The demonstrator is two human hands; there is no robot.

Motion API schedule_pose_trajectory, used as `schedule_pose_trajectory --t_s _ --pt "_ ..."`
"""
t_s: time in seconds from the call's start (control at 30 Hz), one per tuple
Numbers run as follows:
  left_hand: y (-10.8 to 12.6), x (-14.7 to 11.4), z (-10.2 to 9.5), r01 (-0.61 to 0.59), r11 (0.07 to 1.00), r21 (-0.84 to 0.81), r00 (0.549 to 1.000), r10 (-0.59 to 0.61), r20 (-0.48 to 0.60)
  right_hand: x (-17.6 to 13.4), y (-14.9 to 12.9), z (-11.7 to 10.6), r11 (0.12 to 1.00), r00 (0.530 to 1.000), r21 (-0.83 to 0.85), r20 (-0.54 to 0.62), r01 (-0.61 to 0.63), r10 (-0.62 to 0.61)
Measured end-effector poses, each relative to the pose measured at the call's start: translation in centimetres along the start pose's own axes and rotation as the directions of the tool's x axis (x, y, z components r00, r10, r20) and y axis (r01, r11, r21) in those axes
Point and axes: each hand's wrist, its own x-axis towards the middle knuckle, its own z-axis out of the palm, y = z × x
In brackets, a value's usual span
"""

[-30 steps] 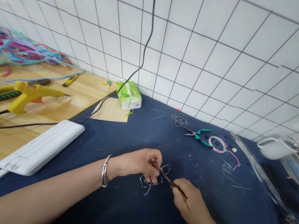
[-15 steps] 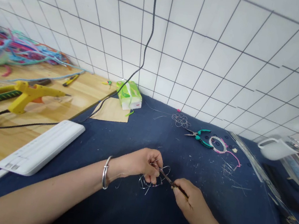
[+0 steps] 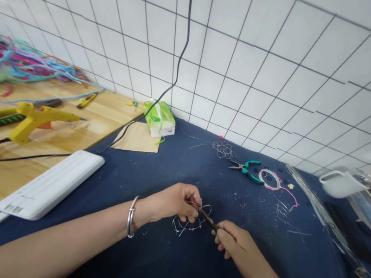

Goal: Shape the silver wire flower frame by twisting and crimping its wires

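My left hand (image 3: 182, 202), with a silver bangle at the wrist, pinches a looped silver wire piece (image 3: 183, 227) between thumb and fingers. Loops of the wire stick out below and to the right of the fingertips. My right hand (image 3: 237, 243) is closed round a slim, dark long-nosed tool that looks like pliers (image 3: 207, 218). The tool's tip meets the wire right beside my left fingertips. Its handles are mostly hidden in my right palm.
Behind lie another looped wire shape (image 3: 224, 150), teal-handled pliers (image 3: 247, 169) and a clear ring (image 3: 269, 179). Wire offcuts (image 3: 282, 209) are scattered to the right. At left are a white power strip (image 3: 51, 183), a yellow glue gun (image 3: 35, 119) and a tissue pack (image 3: 159, 118).
My right hand has turned slightly, and its fingers now show below the tool. The wire piece has shifted a little in my left fingers; my left hand has hardly moved.
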Motion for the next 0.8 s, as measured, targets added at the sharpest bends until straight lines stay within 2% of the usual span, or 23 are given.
schedule_pose_trajectory --t_s 0.37,0.8 --pt "-0.55 0.22 -0.31 -0.025 1.000 -0.001 1.000 0.025 -0.010 0.09 -0.57 0.15 0.978 0.995 -0.201 -0.070 0.060 -0.075" --pt "-0.38 0.21 -0.15 -0.016 0.999 -0.035 1.000 0.015 -0.016 -0.03 -0.26 0.09 1.000 1.000 -0.013 -0.023 -0.020 0.020"
